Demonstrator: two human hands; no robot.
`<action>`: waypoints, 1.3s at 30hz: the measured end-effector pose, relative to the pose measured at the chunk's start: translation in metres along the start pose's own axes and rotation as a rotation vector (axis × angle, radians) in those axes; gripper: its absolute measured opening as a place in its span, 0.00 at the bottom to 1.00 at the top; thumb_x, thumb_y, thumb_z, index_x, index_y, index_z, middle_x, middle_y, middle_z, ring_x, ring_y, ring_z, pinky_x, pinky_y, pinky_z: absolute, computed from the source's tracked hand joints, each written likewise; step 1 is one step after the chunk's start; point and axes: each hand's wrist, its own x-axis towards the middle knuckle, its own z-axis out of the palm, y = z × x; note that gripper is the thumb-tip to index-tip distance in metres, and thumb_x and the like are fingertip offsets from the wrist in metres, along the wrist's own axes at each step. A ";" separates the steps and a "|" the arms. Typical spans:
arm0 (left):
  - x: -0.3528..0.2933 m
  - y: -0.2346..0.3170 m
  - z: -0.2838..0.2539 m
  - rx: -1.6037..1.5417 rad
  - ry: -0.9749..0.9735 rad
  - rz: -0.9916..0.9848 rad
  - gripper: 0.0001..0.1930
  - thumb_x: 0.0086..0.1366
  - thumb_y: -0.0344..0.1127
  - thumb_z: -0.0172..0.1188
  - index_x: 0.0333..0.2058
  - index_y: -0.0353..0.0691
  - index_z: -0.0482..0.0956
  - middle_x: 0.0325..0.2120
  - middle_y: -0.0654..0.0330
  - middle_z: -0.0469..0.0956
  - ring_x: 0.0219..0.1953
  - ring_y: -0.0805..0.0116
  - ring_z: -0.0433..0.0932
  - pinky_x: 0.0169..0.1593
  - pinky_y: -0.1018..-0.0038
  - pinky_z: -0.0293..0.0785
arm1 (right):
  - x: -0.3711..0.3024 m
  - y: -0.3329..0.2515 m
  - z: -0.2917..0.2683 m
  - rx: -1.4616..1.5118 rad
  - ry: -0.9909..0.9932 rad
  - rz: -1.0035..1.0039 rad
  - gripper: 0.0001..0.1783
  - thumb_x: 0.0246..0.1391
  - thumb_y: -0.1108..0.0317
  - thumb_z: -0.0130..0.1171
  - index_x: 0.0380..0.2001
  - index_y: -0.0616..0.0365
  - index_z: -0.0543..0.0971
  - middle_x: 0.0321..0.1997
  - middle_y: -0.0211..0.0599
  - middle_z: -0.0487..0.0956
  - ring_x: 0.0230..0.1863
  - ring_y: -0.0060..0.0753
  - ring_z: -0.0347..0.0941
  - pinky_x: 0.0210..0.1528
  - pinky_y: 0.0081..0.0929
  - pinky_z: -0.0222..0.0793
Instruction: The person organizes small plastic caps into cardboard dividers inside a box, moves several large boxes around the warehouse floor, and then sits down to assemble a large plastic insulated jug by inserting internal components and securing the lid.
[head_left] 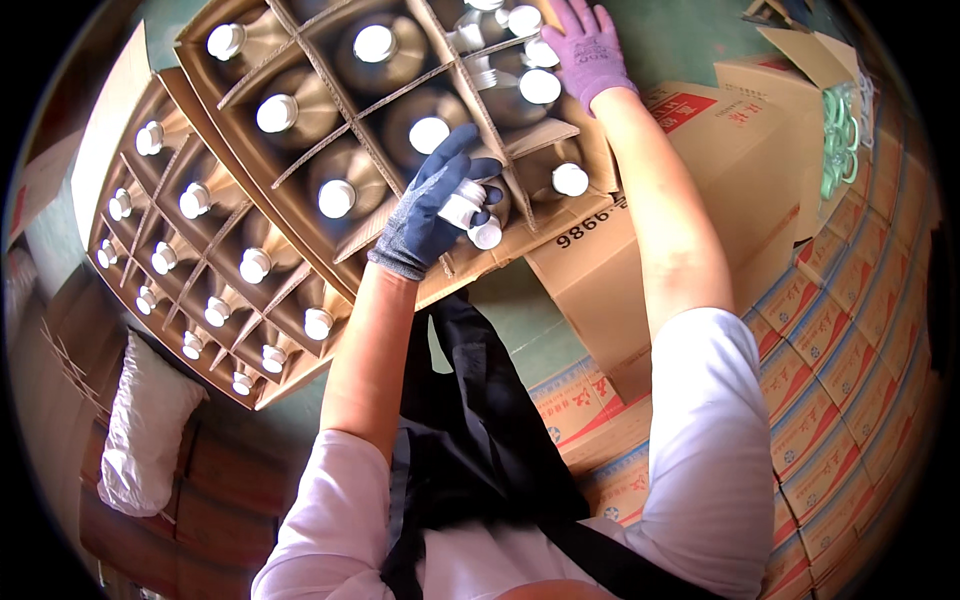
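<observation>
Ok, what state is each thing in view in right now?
Left hand: blue-gloved, fingers curled at a white plastic piece, firmness of grip unclear
Right hand: purple-gloved, fingers spread, at the central box edge
Central box: open, divided, bottles inside
Left box: open, divided, bottles inside
Bottles: upright, white-topped
Stacked cartons: look closed
White sack: bulging

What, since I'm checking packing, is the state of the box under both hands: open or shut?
The box is open: bottles and dividers show inside.

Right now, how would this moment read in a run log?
Left hand: at white caps, grip unclear | Right hand: at edge of divided carton | Inside: white-capped bottles | Alongside: second bottle carton
</observation>
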 end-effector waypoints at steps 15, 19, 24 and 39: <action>0.014 0.027 0.009 0.003 -0.031 0.106 0.22 0.65 0.36 0.56 0.57 0.43 0.65 0.45 0.58 0.73 0.30 0.66 0.78 0.29 0.73 0.77 | -0.020 -0.015 -0.083 1.301 0.008 -0.153 0.26 0.47 0.54 0.65 0.49 0.52 0.77 0.65 0.38 0.63 0.70 0.47 0.47 0.69 0.42 0.44; 0.001 0.025 -0.001 0.115 -0.015 0.129 0.20 0.66 0.39 0.54 0.55 0.42 0.66 0.43 0.56 0.74 0.30 0.67 0.77 0.29 0.74 0.76 | 0.062 0.000 -0.055 0.202 0.026 0.103 0.26 0.47 0.54 0.64 0.49 0.53 0.78 0.69 0.38 0.57 0.70 0.53 0.46 0.68 0.45 0.46; -0.007 0.016 0.002 0.200 -0.038 0.122 0.26 0.64 0.46 0.52 0.57 0.41 0.60 0.43 0.52 0.73 0.33 0.66 0.77 0.32 0.74 0.76 | 0.073 -0.011 -0.018 0.241 -0.088 0.303 0.30 0.43 0.45 0.62 0.48 0.50 0.78 0.73 0.43 0.44 0.74 0.53 0.33 0.71 0.54 0.30; -0.034 0.015 -0.003 0.227 0.061 0.008 0.36 0.66 0.62 0.43 0.53 0.31 0.68 0.36 0.54 0.77 0.30 0.72 0.78 0.26 0.82 0.73 | 0.057 -0.051 -0.061 0.220 0.223 -0.193 0.24 0.47 0.52 0.61 0.47 0.49 0.77 0.65 0.41 0.59 0.67 0.51 0.47 0.65 0.51 0.43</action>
